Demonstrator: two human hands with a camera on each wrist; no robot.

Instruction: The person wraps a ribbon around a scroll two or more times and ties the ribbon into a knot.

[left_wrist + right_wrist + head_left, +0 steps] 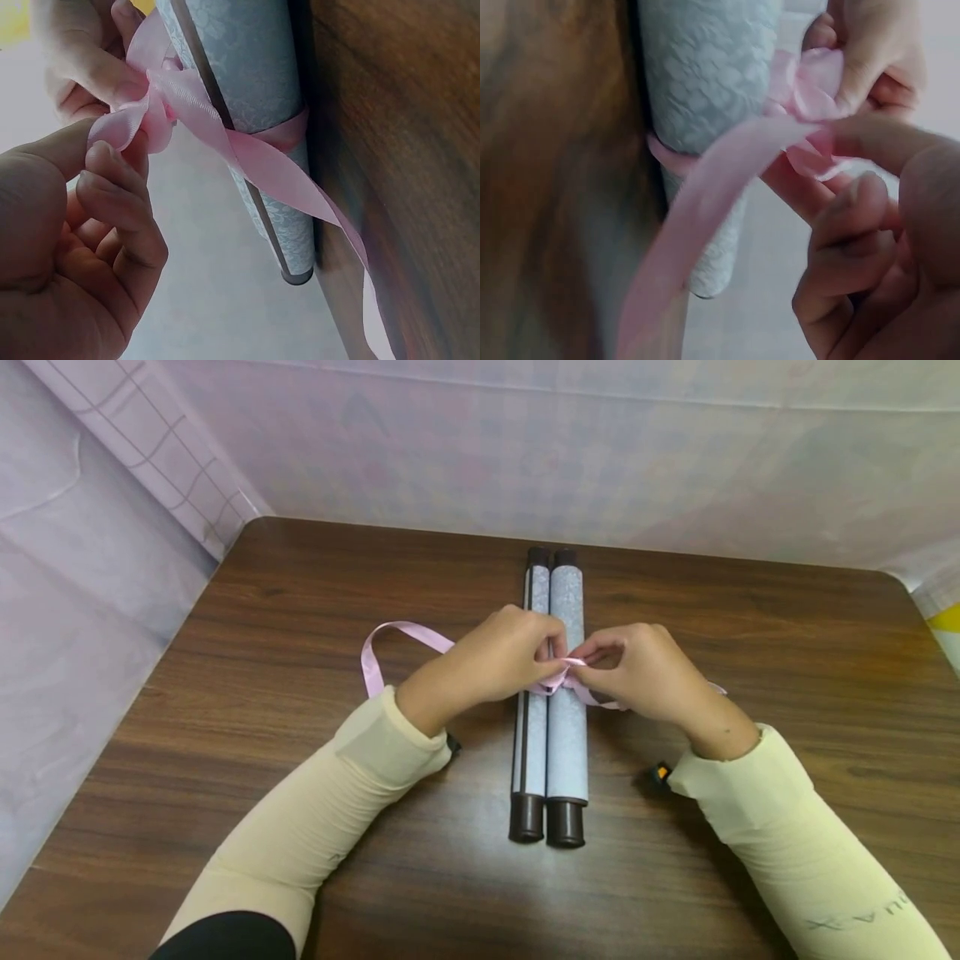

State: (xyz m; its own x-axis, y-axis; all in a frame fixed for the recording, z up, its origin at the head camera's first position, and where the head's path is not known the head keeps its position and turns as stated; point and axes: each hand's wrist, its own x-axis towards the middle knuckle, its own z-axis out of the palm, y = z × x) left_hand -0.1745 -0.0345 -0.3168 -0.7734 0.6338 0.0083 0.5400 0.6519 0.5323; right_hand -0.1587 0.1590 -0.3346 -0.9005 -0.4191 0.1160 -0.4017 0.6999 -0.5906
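Note:
Two rolls (567, 743) with pale blue-grey floral covering and dark end caps lie side by side, forming a double-rolled scroll. A pink ribbon (408, 628) passes round their middle and is gathered into loops on top. My left hand (498, 656) pinches a loop of it between thumb and fingers; the left wrist view shows this ribbon loop (124, 127) closely. From the other side my right hand (645, 672) pinches the ribbon (727, 165) at the gathered part. One loose tail curves out left, another runs under the right hand. The fingers partly hide the knot.
The scroll rests on a brown wood-grain table (262, 760) with rounded back corners. A pale curtain (600, 460) hangs behind the table, and white sheeting (75, 568) hangs at the left. Dark wrist-camera parts (660, 774) stick out near the sleeves.

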